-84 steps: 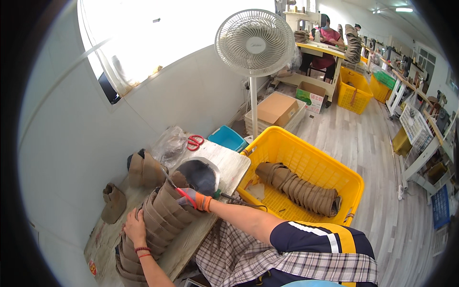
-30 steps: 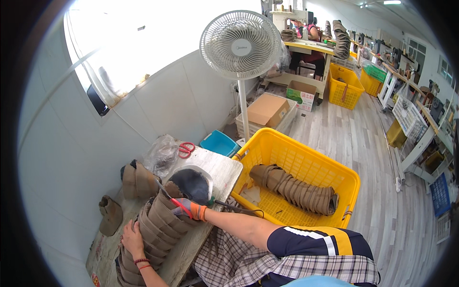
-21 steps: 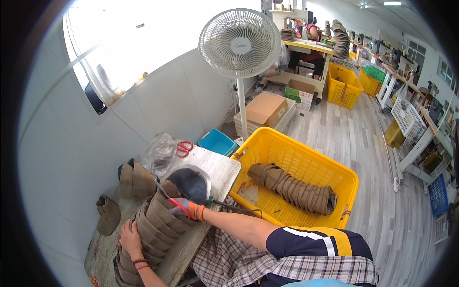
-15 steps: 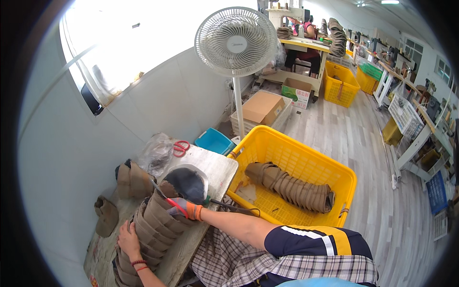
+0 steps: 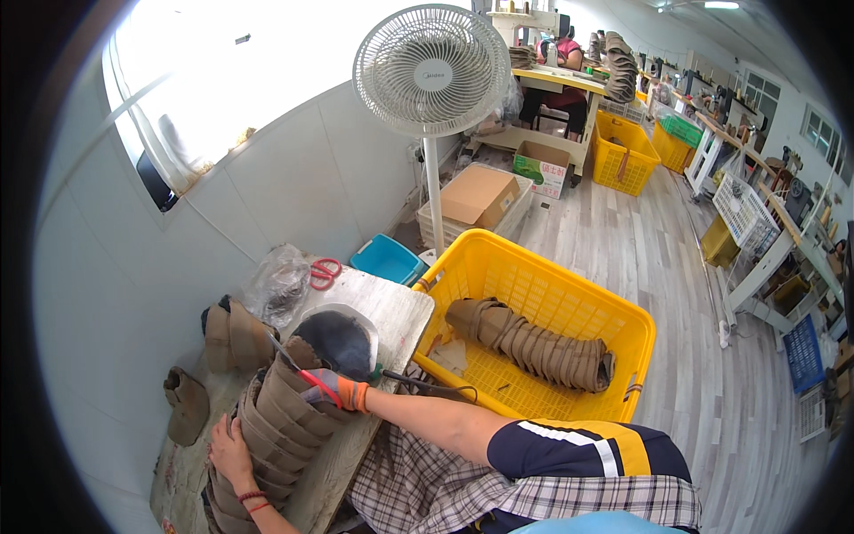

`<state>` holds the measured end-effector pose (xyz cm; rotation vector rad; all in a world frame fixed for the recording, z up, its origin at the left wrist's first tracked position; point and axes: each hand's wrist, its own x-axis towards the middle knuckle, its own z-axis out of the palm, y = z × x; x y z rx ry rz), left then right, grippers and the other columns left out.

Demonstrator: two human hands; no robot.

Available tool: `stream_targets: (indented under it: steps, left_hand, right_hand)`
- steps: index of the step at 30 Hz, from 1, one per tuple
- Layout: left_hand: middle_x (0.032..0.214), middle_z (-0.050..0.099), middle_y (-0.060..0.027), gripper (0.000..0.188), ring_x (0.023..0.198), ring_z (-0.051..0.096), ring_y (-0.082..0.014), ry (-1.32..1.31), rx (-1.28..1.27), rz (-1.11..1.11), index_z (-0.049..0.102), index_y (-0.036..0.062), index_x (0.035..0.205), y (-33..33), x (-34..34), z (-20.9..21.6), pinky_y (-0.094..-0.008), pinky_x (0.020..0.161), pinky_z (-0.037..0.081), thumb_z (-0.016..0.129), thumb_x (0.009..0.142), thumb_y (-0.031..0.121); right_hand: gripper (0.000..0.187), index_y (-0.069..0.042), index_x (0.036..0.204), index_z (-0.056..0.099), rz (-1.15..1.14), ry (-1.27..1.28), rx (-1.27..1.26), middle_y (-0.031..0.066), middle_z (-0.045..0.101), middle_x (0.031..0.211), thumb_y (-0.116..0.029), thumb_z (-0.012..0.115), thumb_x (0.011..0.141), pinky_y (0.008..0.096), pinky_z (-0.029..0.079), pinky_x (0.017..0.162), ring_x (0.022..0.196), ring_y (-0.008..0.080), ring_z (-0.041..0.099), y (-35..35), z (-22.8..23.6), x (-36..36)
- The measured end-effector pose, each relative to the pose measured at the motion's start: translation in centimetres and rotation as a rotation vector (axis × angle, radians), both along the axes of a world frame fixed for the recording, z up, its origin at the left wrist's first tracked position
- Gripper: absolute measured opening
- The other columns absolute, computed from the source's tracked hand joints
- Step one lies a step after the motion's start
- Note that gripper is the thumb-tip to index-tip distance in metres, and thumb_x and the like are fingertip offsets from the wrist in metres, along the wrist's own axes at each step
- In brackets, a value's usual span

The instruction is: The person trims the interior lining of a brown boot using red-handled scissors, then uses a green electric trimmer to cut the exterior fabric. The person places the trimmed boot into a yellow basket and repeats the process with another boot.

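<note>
A long stack of nested brown fabric shoe uppers (image 5: 283, 427) lies along the worktable in front of me. My left hand (image 5: 230, 452), bare and with red bracelets at the wrist, rests against the stack's left side with its fingers stretched out. Gloved in orange and grey, my right hand (image 5: 341, 390) is closed on scissors (image 5: 322, 388) with red handles at the stack's far end. Their blades point up and left, next to the uppers. Part of the right fingers is hidden behind the handles. Further left stand more brown uppers (image 5: 236, 336) and a single one (image 5: 185, 408).
The worktable (image 5: 400, 307) also bears a dark round pad (image 5: 336, 343), a clear plastic bag (image 5: 280, 283) and second red-handled scissors (image 5: 325, 274). A yellow basket (image 5: 569, 298) at right holds another stack of uppers (image 5: 534, 345). Behind stand a blue bin (image 5: 389, 258) and a fan (image 5: 433, 76).
The whole view has shifted slightly, so things sit a little further left. Both hands keep nearly the same places on the stack and the scissors.
</note>
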<state>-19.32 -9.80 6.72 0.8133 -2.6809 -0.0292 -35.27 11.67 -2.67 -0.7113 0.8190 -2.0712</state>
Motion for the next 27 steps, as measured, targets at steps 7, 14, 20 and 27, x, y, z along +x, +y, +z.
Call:
stream_targets:
  steps: [7,14,20,27]
  left_hand:
    - [0.121,0.057,-0.0066,0.043,0.103,0.057,-0.0304,0.020,-0.002,0.008,0.058,0.0156,0.120,-0.2,0.6,-0.4,-0.0440,0.087,0.042,0.043,0.094,0.046]
    - [0.118,0.059,-0.0078,0.044,0.105,0.056,-0.0306,0.062,-0.010,-0.051,0.059,0.0140,0.119,-0.6,-0.4,-0.7,-0.0438,0.087,0.043,0.044,0.093,0.046]
    - [0.117,0.059,-0.0075,0.039,0.106,0.056,-0.0289,0.068,-0.006,-0.055,0.062,0.0121,0.114,-0.8,0.5,0.0,-0.0428,0.088,0.042,0.047,0.092,0.041]
    - [0.118,0.059,-0.0074,0.035,0.110,0.055,-0.0262,0.072,0.091,-0.104,0.061,0.0094,0.115,-1.8,1.7,-1.3,-0.0365,0.092,0.041,0.046,0.094,0.033]
  right_hand:
    - [0.040,-0.001,0.125,0.052,0.002,0.068,-0.076,0.0088,0.058,0.121,-0.005,0.063,0.086,0.0347,0.048,0.094,0.106,0.0201,0.058,-0.5,0.4,0.6]
    - [0.038,-0.002,0.121,0.054,0.022,-0.137,-0.001,0.0044,0.061,0.113,-0.016,0.066,0.087,0.0276,0.048,0.086,0.099,0.0105,0.057,-2.1,-1.2,-0.3]
    - [0.043,-0.001,0.117,0.055,0.091,0.083,0.111,0.0045,0.063,0.106,-0.018,0.072,0.081,0.0269,0.048,0.081,0.091,0.0120,0.056,-0.9,2.0,1.5]
    - [0.018,-0.005,0.094,0.057,0.038,0.259,0.158,0.0020,0.061,0.083,-0.020,0.064,0.088,0.0282,0.051,0.066,0.074,0.0103,0.059,-2.5,1.0,0.0]
